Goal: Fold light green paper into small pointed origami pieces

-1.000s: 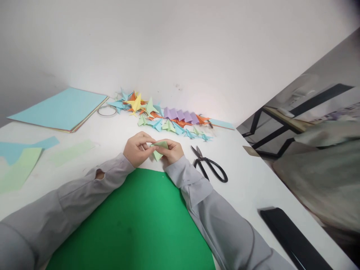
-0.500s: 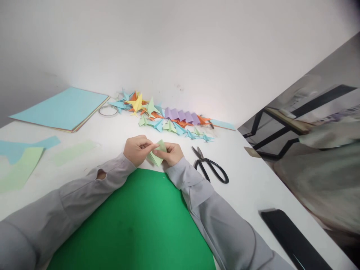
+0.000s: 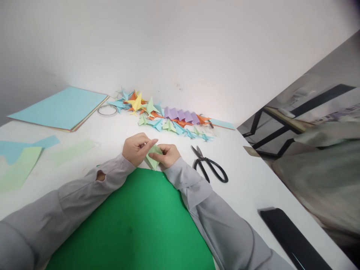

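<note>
Paper (image 3: 152, 163) between the hands (image 3: 170, 155) is pale green, folded, pointed below.

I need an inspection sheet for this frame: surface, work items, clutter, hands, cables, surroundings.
Surface: white table, green sheet at its near side.
Work items: pale green paper, folded, held.
Clutter: scissors, blades slightly apart; folded paper shapes near the wall; paper stack, scraps and ring at left; black object at right.
Hands: right hand pinches the paper; left hand beside it, contact unclear.
Cables: nothing seen.
Surroundings: white wall; black frame, blurred, at right.
</note>
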`<state>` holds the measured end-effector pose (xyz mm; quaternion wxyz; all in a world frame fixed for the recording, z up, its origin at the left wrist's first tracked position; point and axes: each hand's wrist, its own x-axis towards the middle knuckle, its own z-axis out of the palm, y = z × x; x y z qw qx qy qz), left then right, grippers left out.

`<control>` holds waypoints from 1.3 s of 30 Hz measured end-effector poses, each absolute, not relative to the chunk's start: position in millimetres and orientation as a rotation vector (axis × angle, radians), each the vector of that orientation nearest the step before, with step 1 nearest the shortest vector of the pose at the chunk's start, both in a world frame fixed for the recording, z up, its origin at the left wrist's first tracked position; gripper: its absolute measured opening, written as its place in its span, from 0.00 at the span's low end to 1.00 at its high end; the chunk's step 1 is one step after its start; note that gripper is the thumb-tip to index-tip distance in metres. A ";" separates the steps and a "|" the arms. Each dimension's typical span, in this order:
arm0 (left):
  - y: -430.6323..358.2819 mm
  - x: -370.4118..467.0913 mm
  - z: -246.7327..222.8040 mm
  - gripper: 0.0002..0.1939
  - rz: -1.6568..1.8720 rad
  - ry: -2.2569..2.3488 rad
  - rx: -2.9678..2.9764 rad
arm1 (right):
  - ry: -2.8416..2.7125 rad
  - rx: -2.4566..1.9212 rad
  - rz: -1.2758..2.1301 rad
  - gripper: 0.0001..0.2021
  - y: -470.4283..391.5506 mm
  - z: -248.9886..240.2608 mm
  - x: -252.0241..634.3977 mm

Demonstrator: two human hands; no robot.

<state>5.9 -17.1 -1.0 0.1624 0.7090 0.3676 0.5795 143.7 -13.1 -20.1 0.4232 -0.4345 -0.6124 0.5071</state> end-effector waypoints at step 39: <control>-14.2 7.3 2.1 0.08 1.354 1.032 1.270 | -1.102 -0.981 1.262 0.10 -8.0 -18.8 143.6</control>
